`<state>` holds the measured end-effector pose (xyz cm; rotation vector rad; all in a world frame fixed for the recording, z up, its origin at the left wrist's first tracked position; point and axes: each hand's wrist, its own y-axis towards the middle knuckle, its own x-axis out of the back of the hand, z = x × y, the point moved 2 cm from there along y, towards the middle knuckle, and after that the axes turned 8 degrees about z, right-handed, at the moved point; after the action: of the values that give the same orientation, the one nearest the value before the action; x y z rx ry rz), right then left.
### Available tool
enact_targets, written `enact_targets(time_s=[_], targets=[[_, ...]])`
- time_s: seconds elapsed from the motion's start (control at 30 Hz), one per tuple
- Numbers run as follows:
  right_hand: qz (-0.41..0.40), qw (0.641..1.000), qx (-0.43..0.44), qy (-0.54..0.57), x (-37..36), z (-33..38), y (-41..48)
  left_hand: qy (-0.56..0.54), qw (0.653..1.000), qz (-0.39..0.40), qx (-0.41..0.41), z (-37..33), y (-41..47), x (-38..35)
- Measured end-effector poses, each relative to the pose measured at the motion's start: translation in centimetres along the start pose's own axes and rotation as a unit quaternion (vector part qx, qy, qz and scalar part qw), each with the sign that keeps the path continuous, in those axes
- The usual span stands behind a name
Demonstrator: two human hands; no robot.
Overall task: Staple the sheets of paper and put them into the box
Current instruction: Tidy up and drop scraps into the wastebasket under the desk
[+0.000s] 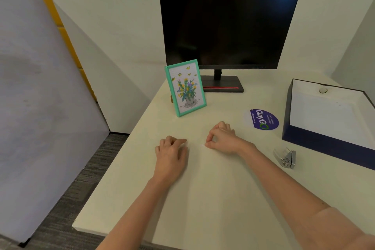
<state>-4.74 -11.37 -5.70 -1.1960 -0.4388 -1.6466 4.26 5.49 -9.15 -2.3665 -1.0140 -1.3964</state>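
Stapler (285, 158) lies on tabletop (203, 199) right of both hands, just beside box (324, 142), long axis running near-to-far. Box open, white inside. Left hand (171, 155) palm down, fingers loosely curled, empty. Right hand (222, 138) thumb and forefinger pinched together; sheets indiscernible. Round purple sticker (262, 119) reads "ClayGo".

Two hands (171, 155) (222, 138), one stapler (285, 157), one box (324, 140) (open), one monitor (229, 26), one picture frame (185, 87), one sticker (262, 119).
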Motion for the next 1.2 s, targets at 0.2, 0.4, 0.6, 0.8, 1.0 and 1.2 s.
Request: enact_targets(time_s=[0.2,0.4,0.6,0.8,1.0,1.2], targets=[[-0.024,0.998,0.005,0.053,-0.6,-0.7,-0.4,0.034,0.999,-0.010,-0.027,-2.1,0.2,-1.4],[-0.053,0.982,-0.012,0.180,0.2,-2.1,-1.6,0.045,0.993,0.012,-0.107,-4.7,0.9,-3.4],[-0.055,0.973,-0.008,0.225,0.3,-2.7,-2.2,-0.093,0.995,0.009,-0.039,-4.0,2.2,-1.6],[-0.061,0.971,-0.008,0.230,0.3,-2.7,-2.0,-0.081,0.993,0.077,-0.027,-4.0,3.5,-1.1],[-0.058,0.969,-0.003,0.241,0.2,-2.8,-2.0,-0.092,0.992,0.085,0.004,-4.8,4.5,-1.4],[-0.056,0.966,-0.003,0.254,0.3,-2.8,-2.1,-0.057,0.992,0.104,0.040,-5.6,5.3,-1.1]])
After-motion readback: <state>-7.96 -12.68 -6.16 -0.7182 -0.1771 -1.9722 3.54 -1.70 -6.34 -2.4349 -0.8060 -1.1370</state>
